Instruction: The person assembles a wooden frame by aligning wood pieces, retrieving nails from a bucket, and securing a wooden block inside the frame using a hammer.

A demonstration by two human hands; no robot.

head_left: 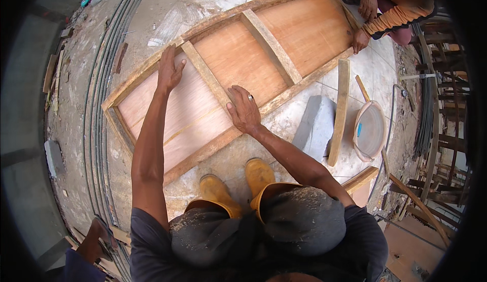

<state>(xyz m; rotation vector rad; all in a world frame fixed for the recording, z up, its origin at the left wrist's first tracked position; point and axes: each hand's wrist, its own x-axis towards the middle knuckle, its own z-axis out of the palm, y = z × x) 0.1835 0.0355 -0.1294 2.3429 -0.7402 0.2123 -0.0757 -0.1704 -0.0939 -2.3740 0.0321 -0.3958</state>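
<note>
A long wooden panel frame [285, 85], backed with plywood sheet [243, 61], lies flat on the ground before me. Two crosspieces span it, a nearer batten [205, 74] and a farther batten [271, 47]. My left hand [170, 70] reaches to the far rail beside the nearer batten's end, fingers stretched and thumb apart, holding nothing. Close to that batten's other end, my right hand [244, 110] rests by the near rail with fingers spread; a ring shows on one finger. What lies under its palm is hidden.
A crouching person's hand [360, 41] touches the frame's right end. Right of the frame are a grey block [315, 124], a loose timber [340, 112] and a bucket [370, 130]. Long cables or rods [96, 99] run along the left. Another person's foot [104, 234] shows lower left.
</note>
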